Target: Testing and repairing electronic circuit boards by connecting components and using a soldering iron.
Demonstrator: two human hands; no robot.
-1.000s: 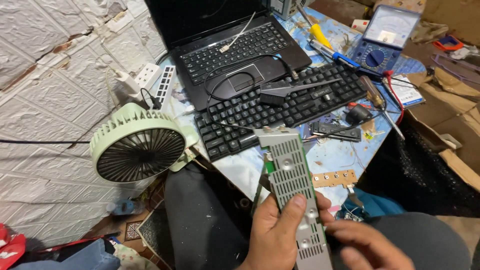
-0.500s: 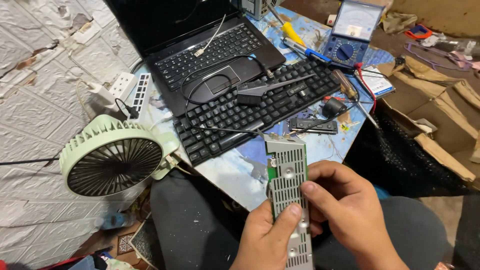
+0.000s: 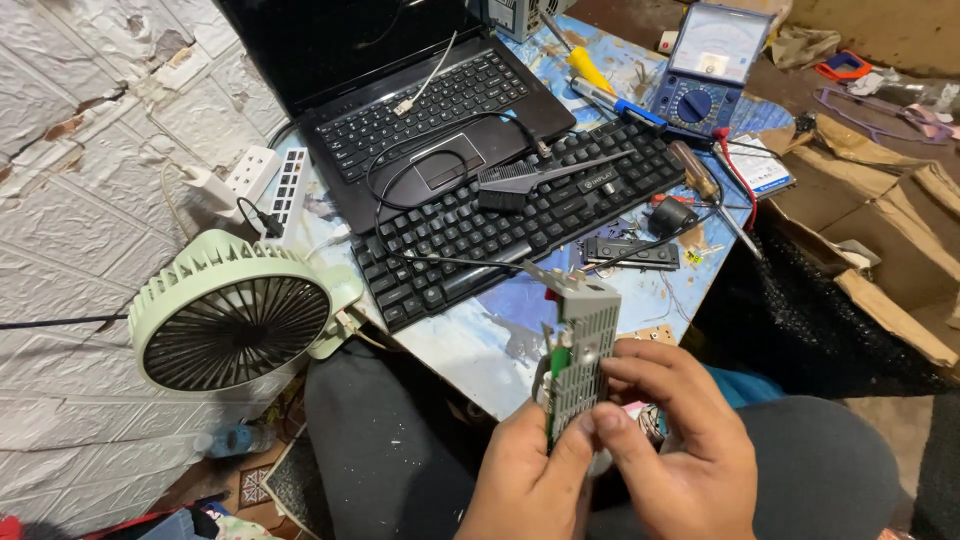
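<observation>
A slim grey perforated metal module [image 3: 585, 345] with a green circuit board along its left edge stands nearly upright above my lap. My left hand [image 3: 525, 480] grips its lower end from the left, thumb against the face. My right hand [image 3: 675, 445] holds it from the right, thumb and forefinger pinching the lower front. Just beyond it is the front edge of a small blue patterned table [image 3: 480, 345].
On the table lie a black keyboard [image 3: 520, 225] with a brush on it, an open black laptop [image 3: 420, 120], a blue analogue multimeter [image 3: 700, 65], screwdrivers and cables. A pale green fan [image 3: 235, 315] and a white power strip [image 3: 265, 185] sit left. Cardboard [image 3: 880, 250] lies right.
The module has turned more edge-on and upright. My right hand has slid down to its lower end, beside my left thumb. The view has shifted so the table sits further right.
</observation>
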